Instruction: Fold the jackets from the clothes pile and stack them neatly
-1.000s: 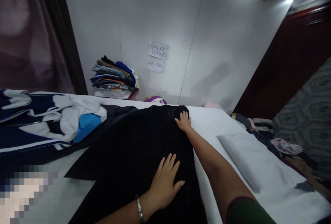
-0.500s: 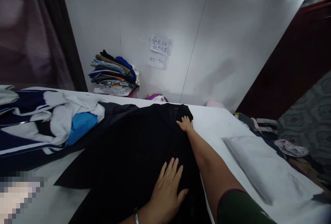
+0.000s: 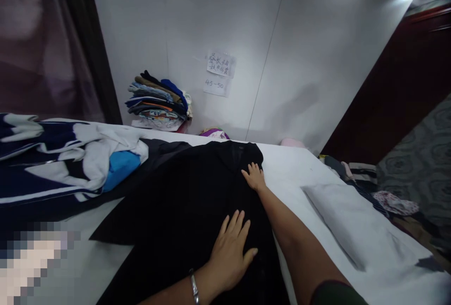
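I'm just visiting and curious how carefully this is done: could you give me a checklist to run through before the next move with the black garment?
1. Left hand spread on the black garment: ok.
2. Right hand on the garment, near the collar: ok.
3. Garment apart from the dark grey cloth beside it: not ok, they meet or overlap.
4. Garment apart from the white pillow-like thing: ok, white surface shows between.
5. Garment's underside free of creases: cannot tell, it is hidden.

You present two hands (image 3: 230,254) (image 3: 254,176), one bracelet (image 3: 194,287), one black garment (image 3: 176,197); before you, two wall notes (image 3: 221,64) (image 3: 216,87), one clothes stack (image 3: 157,101).
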The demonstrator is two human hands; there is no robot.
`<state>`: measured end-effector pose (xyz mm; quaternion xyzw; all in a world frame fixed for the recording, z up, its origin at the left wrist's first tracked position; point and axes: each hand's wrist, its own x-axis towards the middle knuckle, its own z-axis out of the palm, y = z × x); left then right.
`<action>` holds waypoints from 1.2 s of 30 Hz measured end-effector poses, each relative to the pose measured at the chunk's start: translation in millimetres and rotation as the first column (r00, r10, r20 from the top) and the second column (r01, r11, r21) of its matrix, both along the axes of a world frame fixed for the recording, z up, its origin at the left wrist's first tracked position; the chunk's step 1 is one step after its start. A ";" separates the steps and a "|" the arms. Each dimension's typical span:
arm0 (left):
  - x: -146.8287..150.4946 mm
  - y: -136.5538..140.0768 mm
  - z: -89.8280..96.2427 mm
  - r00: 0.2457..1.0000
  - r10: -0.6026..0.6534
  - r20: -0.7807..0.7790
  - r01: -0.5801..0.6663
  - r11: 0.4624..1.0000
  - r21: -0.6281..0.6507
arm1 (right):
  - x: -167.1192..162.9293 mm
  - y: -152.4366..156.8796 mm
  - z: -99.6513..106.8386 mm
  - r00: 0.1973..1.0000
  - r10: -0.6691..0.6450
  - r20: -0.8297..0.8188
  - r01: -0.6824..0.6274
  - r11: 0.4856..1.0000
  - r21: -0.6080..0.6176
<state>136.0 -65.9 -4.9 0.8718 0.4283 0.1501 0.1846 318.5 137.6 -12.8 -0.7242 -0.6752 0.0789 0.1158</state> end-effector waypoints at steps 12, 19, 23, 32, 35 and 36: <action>-3.0 -5.4 -8.2 0.995 -0.009 0.095 0.007 1.000 0.026 | -12.5 -77.5 13.3 0.998 0.045 -0.031 -0.045 0.999 0.014; 1.9 -5.4 -11.7 0.993 -0.021 0.118 0.016 0.999 0.038 | -22.6 -136.8 -10.3 0.979 0.167 0.115 -0.180 0.978 0.106; 1.0 -6.0 -9.6 0.993 -0.019 0.115 0.015 0.999 0.041 | -25.4 -143.2 3.1 0.982 0.169 0.082 -0.178 0.976 0.126; -0.4 -3.7 -6.3 0.992 -0.057 0.115 0.060 0.998 -0.017 | -33.7 -203.5 -7.5 0.979 0.202 0.005 -0.201 0.972 0.120; -5.1 2.8 9.4 0.989 -0.113 0.091 0.123 0.986 -0.115 | -35.7 -206.4 -9.1 0.977 0.211 0.005 -0.210 0.970 0.122; -9.5 6.2 16.5 0.989 -0.118 0.094 0.130 0.981 -0.143 | -35.9 -206.1 -8.6 0.977 0.215 0.009 -0.214 0.969 0.124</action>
